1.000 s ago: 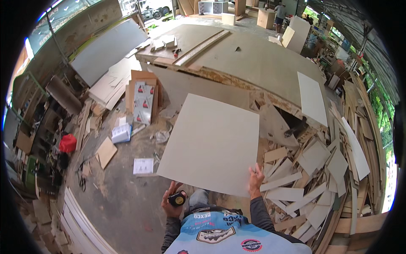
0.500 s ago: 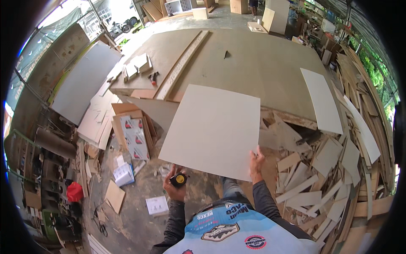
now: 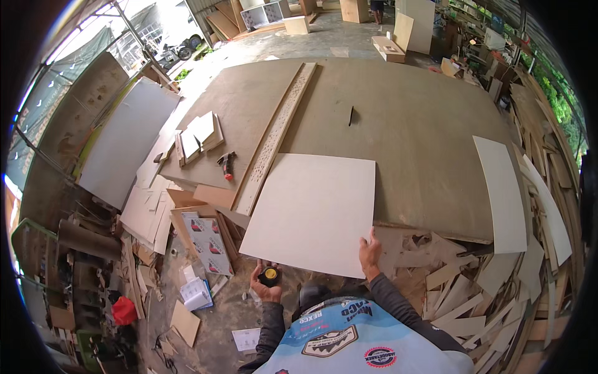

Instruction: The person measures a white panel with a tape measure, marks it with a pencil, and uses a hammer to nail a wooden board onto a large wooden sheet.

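A white, nearly square panel point(image 3: 314, 212) reaches from in front of me over the near edge of a large brown work table point(image 3: 411, 143). My right hand point(image 3: 370, 252) is closed on its right edge near the close corner, index finger stretched along the side. At the panel's near left corner, my left hand point(image 3: 266, 283) is wrapped round a black and yellow tape measure point(image 3: 270, 273). The fingertips of that hand come up to the panel's near edge; whether they also carry it I cannot tell.
A long board point(image 3: 274, 140) lies across the table, beside a red and black drill point(image 3: 227, 167) and stacked white pieces point(image 3: 204, 129). A thin black object point(image 3: 351, 116) lies farther back. A white strip point(image 3: 500, 193) overhangs the right end. Wood offcuts point(image 3: 461, 293) cover the floor at right.
The view has shifted closer to the table. Carried by my hands, the panel has come nearer the long board, its far part now over the tabletop. The tape measure stays in my left hand.
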`<control>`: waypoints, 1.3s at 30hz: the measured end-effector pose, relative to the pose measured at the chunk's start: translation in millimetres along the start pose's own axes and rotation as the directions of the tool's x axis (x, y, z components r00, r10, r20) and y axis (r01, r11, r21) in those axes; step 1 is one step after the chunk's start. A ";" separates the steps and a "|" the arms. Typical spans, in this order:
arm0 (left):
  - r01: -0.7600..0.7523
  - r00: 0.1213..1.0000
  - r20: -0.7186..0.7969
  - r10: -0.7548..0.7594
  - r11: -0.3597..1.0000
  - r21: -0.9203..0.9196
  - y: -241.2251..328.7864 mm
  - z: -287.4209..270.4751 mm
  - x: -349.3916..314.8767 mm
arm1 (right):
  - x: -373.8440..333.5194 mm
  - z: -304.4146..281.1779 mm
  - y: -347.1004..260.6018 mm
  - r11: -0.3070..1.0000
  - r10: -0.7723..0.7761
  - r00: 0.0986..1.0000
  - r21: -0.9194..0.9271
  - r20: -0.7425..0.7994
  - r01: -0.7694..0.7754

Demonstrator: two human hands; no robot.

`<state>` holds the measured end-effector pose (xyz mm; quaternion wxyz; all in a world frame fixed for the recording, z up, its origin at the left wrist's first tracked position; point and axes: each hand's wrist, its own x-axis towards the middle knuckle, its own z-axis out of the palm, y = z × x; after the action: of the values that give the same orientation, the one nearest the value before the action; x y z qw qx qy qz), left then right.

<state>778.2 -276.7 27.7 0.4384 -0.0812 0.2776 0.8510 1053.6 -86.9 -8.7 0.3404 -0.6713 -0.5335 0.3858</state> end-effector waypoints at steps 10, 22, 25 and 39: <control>0.247 0.967 -0.074 -0.242 0.967 0.064 5.0 28.2 92.0 | 71.8 50.3 -2.4 0.936 -0.093 0.958 -0.351 -0.272 -0.009; -0.506 0.854 0.517 -0.056 -0.319 0.801 -8.7 79.3 165.7 | 130.4 53.0 -8.5 0.923 -0.214 0.953 -0.363 -0.216 0.125; -0.607 0.784 0.514 -0.349 -0.604 0.516 -12.7 102.7 167.9 | 104.0 37.1 -1.0 0.905 -0.384 0.910 -0.259 -0.156 0.338; -0.760 0.632 0.291 -0.718 -0.647 0.052 -17.6 115.0 224.7 | 54.2 -34.3 -11.8 0.424 -0.458 0.747 -0.621 0.481 0.660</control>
<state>668.9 -48.6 30.6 0.1197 0.7714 0.6185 -0.0898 1085.7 -33.1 9.3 0.0679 -0.4787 -0.8729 0.0651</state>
